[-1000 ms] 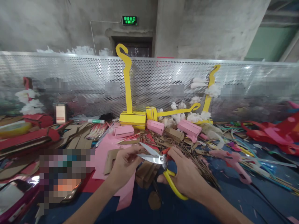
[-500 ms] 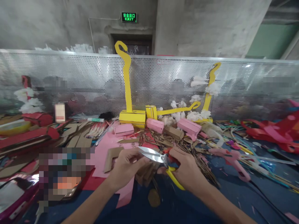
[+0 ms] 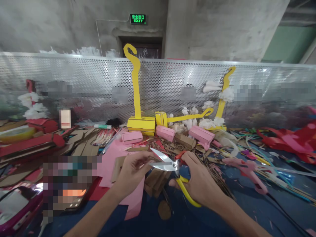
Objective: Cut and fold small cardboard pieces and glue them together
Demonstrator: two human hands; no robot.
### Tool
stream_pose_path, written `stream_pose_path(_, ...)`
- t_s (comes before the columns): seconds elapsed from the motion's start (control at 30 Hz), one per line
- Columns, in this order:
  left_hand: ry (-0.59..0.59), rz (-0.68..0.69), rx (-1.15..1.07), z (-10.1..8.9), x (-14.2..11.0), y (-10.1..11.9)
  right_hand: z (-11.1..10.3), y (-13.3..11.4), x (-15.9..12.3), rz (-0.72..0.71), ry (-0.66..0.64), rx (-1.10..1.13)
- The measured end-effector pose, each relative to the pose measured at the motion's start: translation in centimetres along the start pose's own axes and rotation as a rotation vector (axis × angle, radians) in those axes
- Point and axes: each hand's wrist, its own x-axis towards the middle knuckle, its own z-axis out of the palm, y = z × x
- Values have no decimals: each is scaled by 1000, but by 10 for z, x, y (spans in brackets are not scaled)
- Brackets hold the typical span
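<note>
My right hand (image 3: 197,177) grips a pair of scissors (image 3: 175,166) with one red and one yellow handle. Their blades are spread apart and point left, toward the fingertips of my left hand (image 3: 134,171). That left hand is closed in a pinch; what sits between its fingers is too small or hidden to make out. Behind its wrist, a bent piece of brown cardboard (image 3: 116,169) shows on pink paper (image 3: 105,164). Below the blades lies a folded brown cardboard form (image 3: 154,182), and nearer me a small cardboard hexagon (image 3: 164,210).
Pink boxes (image 3: 132,137) and yellow paper forms with hooked necks (image 3: 136,92) stand at the back before a perforated metal screen (image 3: 163,75). Cardboard scraps (image 3: 168,144) cover the middle. A pink glue gun (image 3: 249,168) with a cord lies right; a phone (image 3: 76,199) lies left.
The scissor blades have opened from nearly closed, and my right hand's grip has widened. The view has shifted slightly, while my left hand keeps its pinch.
</note>
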Motion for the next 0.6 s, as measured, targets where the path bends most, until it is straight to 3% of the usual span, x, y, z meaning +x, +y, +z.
stream_pose_path(0.27,-42,6,61,-3,-3,-1,1,-4,-3,-11,-66,10)
stream_pose_path(0.6,-31,-3,94,-3,-4,-7,6,-1,-1,-24,13,-2)
